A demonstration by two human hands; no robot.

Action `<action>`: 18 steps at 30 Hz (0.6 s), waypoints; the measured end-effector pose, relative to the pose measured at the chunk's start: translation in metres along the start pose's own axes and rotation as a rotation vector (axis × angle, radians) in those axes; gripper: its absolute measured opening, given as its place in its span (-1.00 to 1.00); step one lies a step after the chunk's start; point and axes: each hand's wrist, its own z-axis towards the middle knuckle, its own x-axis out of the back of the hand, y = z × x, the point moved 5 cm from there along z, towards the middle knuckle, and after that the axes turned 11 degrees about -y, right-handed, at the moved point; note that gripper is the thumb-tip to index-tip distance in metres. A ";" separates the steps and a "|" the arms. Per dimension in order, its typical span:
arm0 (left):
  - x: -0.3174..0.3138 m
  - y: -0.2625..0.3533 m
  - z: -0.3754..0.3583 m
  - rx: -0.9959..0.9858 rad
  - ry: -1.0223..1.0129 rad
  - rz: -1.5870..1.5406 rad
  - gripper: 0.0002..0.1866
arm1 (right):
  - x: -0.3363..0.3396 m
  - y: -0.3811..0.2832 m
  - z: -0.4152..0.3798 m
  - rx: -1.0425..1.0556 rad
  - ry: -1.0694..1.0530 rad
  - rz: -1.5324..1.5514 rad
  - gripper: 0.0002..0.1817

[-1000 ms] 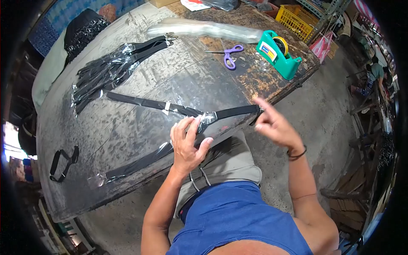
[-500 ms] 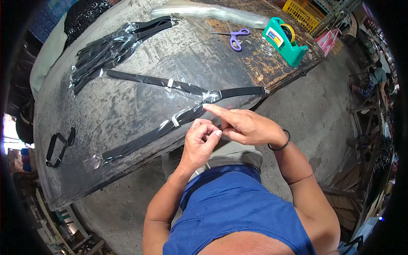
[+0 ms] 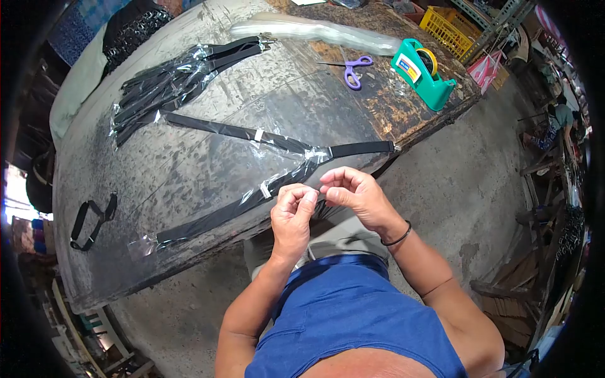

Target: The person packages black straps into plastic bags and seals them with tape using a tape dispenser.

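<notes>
My left hand [image 3: 292, 214] is closed in a pinch at the table's front edge, thumb against the fingers; whatever it holds is too small to make out. Facing it, my right hand [image 3: 359, 198] has curled fingers, with a gap between thumb and forefinger. Just beyond both hands lies a Y-shaped pair of black suspenders [image 3: 220, 218], its straps in clear plastic with white bands around them. One short end with a metal clip points right. A pile of similar plastic-wrapped suspenders [image 3: 164, 85] lies farther back on the left.
The worn table [image 3: 120, 208] has a short black strap loop [image 3: 94, 220] at its left. Purple-handled scissors [image 3: 351, 70] and a green tape dispenser [image 3: 421, 74] lie at the right, near a clear plastic bundle [image 3: 321, 30]. A yellow crate [image 3: 446, 28] stands behind. Another person [image 3: 558, 123] is far right.
My right hand has drawn back from the suspenders' joint, its pointing forefinger now curled toward the left hand. The left hand stays pinched. The view has shifted slightly.
</notes>
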 end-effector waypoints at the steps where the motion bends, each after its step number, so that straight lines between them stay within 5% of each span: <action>1: 0.000 -0.003 0.000 -0.024 -0.023 0.002 -0.86 | 0.000 -0.001 0.001 0.034 0.020 0.025 -0.74; 6: -0.001 0.007 0.003 -0.083 -0.055 0.222 -0.81 | 0.008 -0.017 0.005 0.123 0.038 -0.221 -0.86; 12: 0.003 0.040 0.027 -0.436 -0.034 1.137 -0.49 | 0.041 -0.060 0.039 0.149 0.072 -0.493 -0.90; 18: 0.010 0.015 0.043 -0.457 -0.170 1.453 -0.51 | 0.058 -0.053 0.097 -0.045 -0.239 -0.650 -0.87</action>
